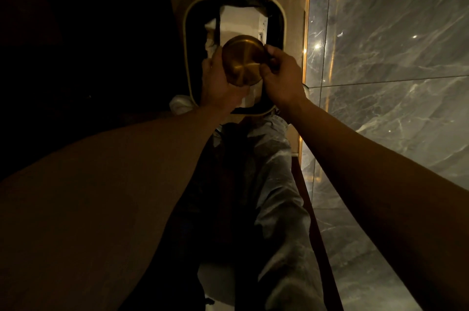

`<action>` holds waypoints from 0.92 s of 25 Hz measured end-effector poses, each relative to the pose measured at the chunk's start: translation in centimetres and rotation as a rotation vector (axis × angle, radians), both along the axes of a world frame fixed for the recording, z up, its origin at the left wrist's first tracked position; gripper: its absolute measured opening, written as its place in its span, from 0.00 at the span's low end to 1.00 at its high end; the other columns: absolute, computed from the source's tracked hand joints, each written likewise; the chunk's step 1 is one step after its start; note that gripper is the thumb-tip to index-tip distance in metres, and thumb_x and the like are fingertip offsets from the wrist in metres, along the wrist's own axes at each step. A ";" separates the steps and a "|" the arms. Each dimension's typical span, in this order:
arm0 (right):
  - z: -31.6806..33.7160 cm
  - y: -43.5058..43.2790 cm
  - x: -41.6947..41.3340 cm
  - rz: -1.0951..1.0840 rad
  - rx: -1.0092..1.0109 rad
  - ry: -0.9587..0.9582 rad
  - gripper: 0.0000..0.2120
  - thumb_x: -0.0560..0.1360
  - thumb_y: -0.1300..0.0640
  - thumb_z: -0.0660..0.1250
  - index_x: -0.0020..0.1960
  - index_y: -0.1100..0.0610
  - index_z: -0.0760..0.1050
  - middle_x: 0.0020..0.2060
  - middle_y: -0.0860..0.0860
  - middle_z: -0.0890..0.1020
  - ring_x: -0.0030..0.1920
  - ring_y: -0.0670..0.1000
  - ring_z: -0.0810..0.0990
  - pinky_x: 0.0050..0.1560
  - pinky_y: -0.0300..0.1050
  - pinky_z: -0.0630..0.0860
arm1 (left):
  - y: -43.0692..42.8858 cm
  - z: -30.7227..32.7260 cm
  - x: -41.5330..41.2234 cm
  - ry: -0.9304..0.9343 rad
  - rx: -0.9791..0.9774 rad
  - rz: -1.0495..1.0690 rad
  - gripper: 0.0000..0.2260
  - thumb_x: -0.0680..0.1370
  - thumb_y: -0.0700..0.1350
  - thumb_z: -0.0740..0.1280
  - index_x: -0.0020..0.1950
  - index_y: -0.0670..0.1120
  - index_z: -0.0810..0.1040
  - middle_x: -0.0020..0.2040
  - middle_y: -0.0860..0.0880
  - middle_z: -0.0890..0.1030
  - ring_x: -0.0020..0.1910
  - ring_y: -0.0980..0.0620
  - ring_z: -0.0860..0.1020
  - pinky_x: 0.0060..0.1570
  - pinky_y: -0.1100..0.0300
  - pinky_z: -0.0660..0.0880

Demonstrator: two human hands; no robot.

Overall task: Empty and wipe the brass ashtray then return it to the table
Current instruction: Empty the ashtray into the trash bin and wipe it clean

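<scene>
The round brass ashtray (pixel 243 60) is held upside down, its brushed underside facing me, directly over the open mouth of a waste bin (pixel 188 39). My left hand (pixel 217 82) grips its left and lower edge. My right hand (pixel 280 74) pinches its right edge with thumb and fingers. The bin has a pale rounded-square rim and a dark liner, with white crumpled paper (pixel 239 22) inside. The ashtray's inside is hidden from me.
A grey marble wall (pixel 393 69) with a lit gold strip (pixel 307 31) runs along the right. My legs in light trousers (pixel 274 183) are below the bin. A white crumpled wad (pixel 181 105) lies beside the bin's lower left. The left side is dark.
</scene>
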State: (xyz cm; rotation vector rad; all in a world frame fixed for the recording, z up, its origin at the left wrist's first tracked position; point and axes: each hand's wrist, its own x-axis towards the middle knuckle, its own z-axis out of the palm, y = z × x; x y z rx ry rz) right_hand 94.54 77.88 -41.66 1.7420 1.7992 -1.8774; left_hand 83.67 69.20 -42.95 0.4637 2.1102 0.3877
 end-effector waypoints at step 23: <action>0.2 0.6 2.4 0.392 0.219 -0.088 0.21 0.79 0.53 0.63 0.70 0.55 0.68 0.56 0.59 0.74 0.53 0.54 0.76 0.49 0.39 0.65 | 1.7 1.6 -2.0 0.047 0.065 -0.532 0.52 0.59 0.59 0.79 0.75 0.41 0.62 0.73 0.41 0.66 0.71 0.42 0.67 0.69 0.48 0.66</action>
